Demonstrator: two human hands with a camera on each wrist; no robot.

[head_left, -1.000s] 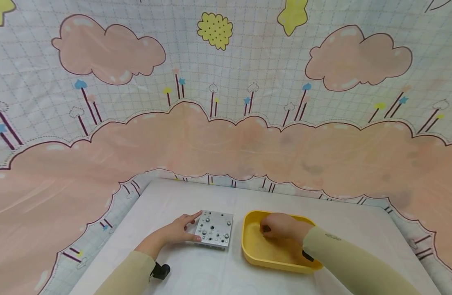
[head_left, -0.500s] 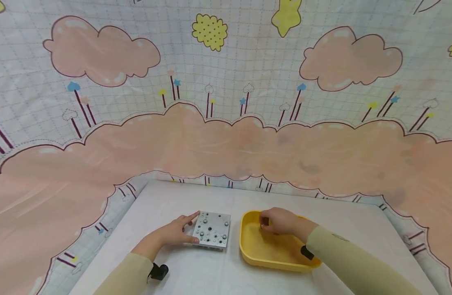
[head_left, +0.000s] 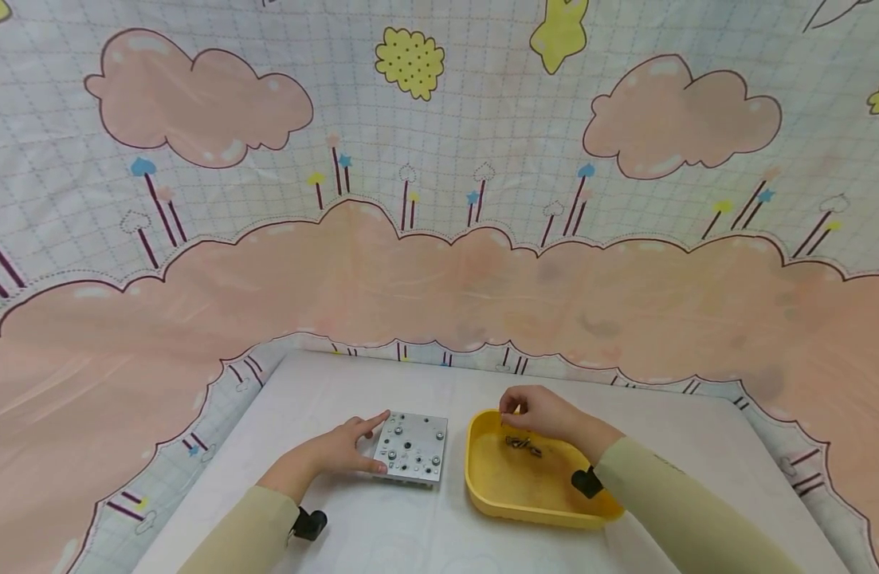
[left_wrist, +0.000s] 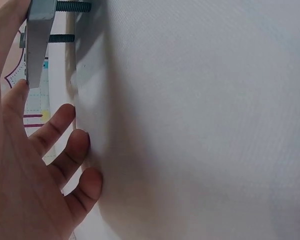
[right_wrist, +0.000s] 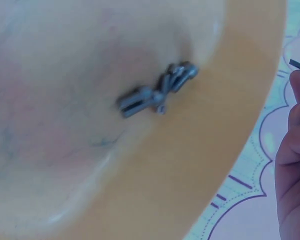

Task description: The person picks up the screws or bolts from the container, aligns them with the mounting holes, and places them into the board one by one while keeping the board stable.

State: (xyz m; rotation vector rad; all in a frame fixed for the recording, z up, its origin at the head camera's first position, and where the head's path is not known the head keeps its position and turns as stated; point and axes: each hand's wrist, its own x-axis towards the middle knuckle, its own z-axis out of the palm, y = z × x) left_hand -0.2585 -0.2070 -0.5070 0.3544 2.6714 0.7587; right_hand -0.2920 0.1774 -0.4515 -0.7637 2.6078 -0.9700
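Note:
My left hand holds a square metal plate at its left side, index finger at the far corner and thumb at the near one. Screw heads and holes show on its top. In the left wrist view, threaded screws stick out of the plate's underside, and the other fingers of the left hand are off the plate. Over the far left rim of a yellow tray, my right hand pinches a thin dark screw, mostly hidden. Several screws lie inside the tray.
A white cloth-covered table lies under everything, the tray to the right of the plate. Behind and at the sides hangs a printed curtain. A black wrist camera sits on the left wrist, another on the right.
My right hand has risen from inside the tray to above its far rim with the screw, uncovering the screws left in the tray. The left hand stays on the plate.

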